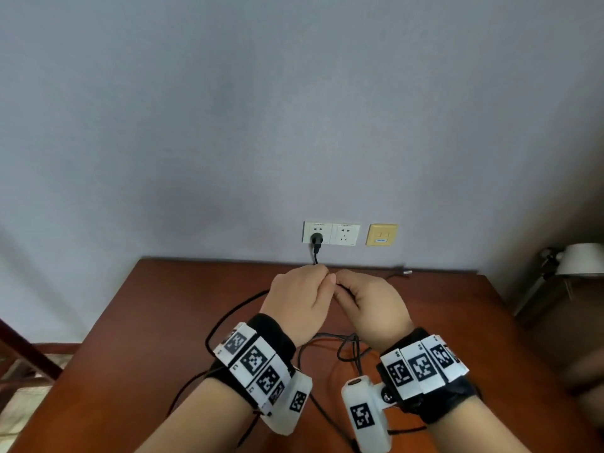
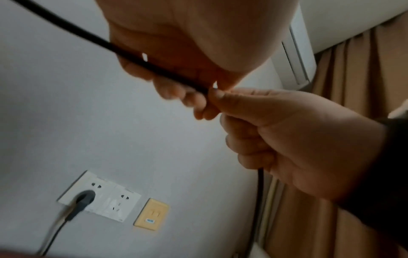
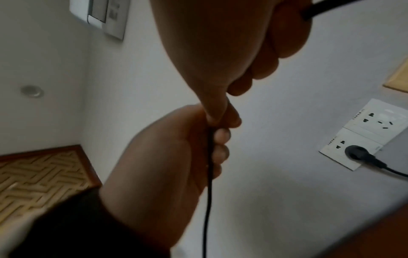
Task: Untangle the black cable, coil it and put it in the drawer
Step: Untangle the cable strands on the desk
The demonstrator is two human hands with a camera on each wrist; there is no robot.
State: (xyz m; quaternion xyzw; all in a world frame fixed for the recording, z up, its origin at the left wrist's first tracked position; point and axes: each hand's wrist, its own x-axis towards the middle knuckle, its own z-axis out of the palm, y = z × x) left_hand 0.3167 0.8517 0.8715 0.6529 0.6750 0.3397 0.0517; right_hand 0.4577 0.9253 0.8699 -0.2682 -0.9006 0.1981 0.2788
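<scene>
Pinching the black cable (image 1: 228, 317), both hands (image 1: 299, 299) meet.

We hold both hands raised, knuckles nearly touching: left hand (image 1: 299, 297) curled, pinching thin black cable (image 2: 141, 60); right hand (image 1: 372, 305) fisted round it.
</scene>
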